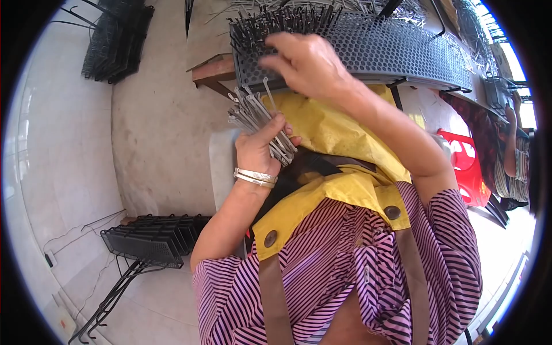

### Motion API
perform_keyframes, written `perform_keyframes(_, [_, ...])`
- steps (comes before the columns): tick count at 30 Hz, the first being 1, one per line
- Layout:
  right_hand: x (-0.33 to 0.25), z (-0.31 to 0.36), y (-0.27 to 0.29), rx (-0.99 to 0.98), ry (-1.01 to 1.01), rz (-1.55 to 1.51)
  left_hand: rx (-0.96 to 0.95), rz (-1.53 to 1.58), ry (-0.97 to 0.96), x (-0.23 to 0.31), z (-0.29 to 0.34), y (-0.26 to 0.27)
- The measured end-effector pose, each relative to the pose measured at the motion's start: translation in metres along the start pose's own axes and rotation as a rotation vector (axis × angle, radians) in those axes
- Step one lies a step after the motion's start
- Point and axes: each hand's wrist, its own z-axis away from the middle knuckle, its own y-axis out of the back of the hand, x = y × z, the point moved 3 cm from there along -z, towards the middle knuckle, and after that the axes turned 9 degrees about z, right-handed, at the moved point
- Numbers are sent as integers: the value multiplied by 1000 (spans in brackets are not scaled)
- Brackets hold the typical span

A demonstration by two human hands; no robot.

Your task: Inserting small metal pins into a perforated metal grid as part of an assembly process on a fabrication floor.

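Now the left hand [260, 148] clasps one strip bundle [252, 110]; the right hand [307, 66], fingers parted, looks empty near one perforated tray [397, 50].

Left hand [257, 148] grips metal strips [251, 109]; right hand [310, 65] near perforated tray [397, 52].

The right hand [313, 63] is blurred and hides part of the perforated tray [397, 49] along its front edge, toward the left corner. The left hand [255, 152] covers the middles of the metal strips [253, 109] in its grip, so their number cannot be told. Dark pieces [287, 23] at the tray's left end crowd too closely to separate. The top edge cuts off the black racks [118, 40].
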Motion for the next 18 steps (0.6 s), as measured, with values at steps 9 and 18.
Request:
perform_keyframes(9, [11, -4, 4, 83, -440, -850, 33, 80, -31, 9, 1, 5])
perform_keyframes(18, [7, -27, -5, 654, 73, -315, 8, 126, 54, 7, 2, 8])
